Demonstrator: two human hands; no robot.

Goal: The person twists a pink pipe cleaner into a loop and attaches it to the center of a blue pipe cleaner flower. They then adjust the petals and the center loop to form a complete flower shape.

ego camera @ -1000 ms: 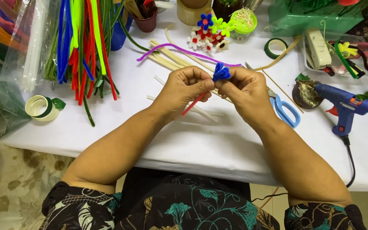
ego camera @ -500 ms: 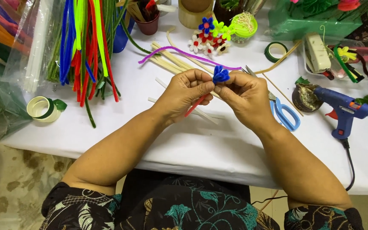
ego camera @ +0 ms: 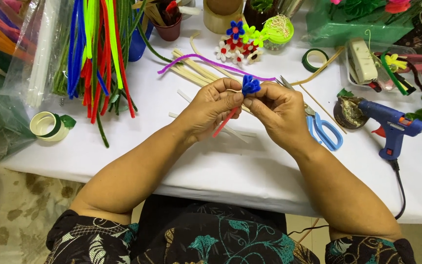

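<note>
- Two hands met over the middle of the white table (ego camera: pixel 250 176), with a small blue pipe-cleaner flower (ego camera: pixel 250 85) pinched between their fingertips.
- The left hand (ego camera: pixel 210 111) had thumb and forefinger pressed together on the red stem (ego camera: pixel 224 123) just under the flower; its other fingers curled loosely below.
- The right hand (ego camera: pixel 280 113) had its fingertips closed on the blue petals from the other side, so both grips touched the same piece and nearly touched each other.
- The flower sat at the top of the two grips, on the far side from the person's body, its head turned up and away towards the back of the table.
- The stem's long axis ran on a slant: from the flower it dropped down and to the left, towards the person, its free end poking out beneath the left palm.
- Both hands were equally close to the flower; the left one alone was on the stem.
- Just right of the right hand lay blue-handled scissors (ego camera: pixel 324 130), and further right a blue glue gun (ego camera: pixel 391 124), both well apart from the flower.
- Behind the hands lay pale sticks (ego camera: pixel 191 73) and a purple pipe cleaner (ego camera: pixel 206 59); finished small flowers (ego camera: pixel 235 44) stood further back.
- A bundle of coloured pipe cleaners (ego camera: pixel 98 54) lay far left, beside a roll of tape (ego camera: pixel 49 126).
</note>
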